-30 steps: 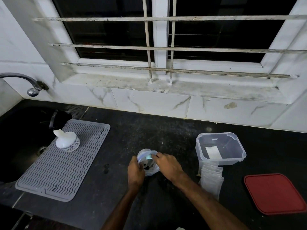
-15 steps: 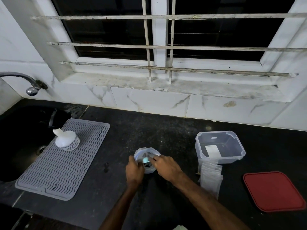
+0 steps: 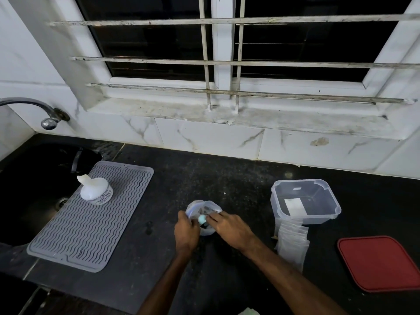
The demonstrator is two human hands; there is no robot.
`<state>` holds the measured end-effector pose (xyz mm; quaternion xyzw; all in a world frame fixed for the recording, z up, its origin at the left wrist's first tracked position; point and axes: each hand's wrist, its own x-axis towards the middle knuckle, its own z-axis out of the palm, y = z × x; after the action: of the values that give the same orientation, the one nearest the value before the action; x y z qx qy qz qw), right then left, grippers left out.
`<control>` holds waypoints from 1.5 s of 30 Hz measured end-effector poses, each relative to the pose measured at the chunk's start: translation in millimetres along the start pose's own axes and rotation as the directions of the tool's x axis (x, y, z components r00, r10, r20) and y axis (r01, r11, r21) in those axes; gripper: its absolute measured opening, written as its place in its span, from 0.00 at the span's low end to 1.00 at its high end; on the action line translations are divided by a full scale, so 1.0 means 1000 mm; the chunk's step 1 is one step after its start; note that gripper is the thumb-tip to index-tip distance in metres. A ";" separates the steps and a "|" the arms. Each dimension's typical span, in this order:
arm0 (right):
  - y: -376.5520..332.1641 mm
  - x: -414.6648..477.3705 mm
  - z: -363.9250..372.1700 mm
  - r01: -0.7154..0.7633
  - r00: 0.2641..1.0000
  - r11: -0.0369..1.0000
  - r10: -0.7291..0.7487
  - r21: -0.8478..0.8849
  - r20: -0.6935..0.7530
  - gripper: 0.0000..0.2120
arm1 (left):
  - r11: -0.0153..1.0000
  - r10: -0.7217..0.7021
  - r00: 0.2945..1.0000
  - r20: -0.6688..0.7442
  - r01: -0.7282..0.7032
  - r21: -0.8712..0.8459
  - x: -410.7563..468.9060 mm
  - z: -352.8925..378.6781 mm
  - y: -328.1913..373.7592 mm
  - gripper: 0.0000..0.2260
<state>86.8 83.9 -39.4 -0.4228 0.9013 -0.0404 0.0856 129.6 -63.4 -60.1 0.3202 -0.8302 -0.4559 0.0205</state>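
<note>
Both hands pinching a small clear bag [image 3: 204, 206] over the dark counter, near the middle.

Far left, a white bottle [image 3: 96, 189] stands on the grey ridged mat [image 3: 91, 223]. My left hand [image 3: 186, 233] and right hand [image 3: 229, 228] hide the bag's near half. Its dark contents are unclear, with a pale teal piece [image 3: 201, 219] between my fingers. Right: an open clear container [image 3: 295, 220], pouches [image 3: 292, 242] stacked against it, then a red lid [image 3: 379, 262].

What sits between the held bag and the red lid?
In the head view, a stack of clear pouches lies on the counter between the bag and the red lid, just in front of the tub.
</note>
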 end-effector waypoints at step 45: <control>-0.023 0.035 0.008 -0.554 0.798 0.588 0.577 0.590 0.174 0.17 | 0.958 -0.155 0.955 0.251 0.208 -0.198 0.004 -0.008 -0.009 0.08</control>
<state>84.2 42.6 -48.1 -0.0623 0.9255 -0.3089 0.2102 133.5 -74.6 -63.6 0.3354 -0.7375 -0.5802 -0.0836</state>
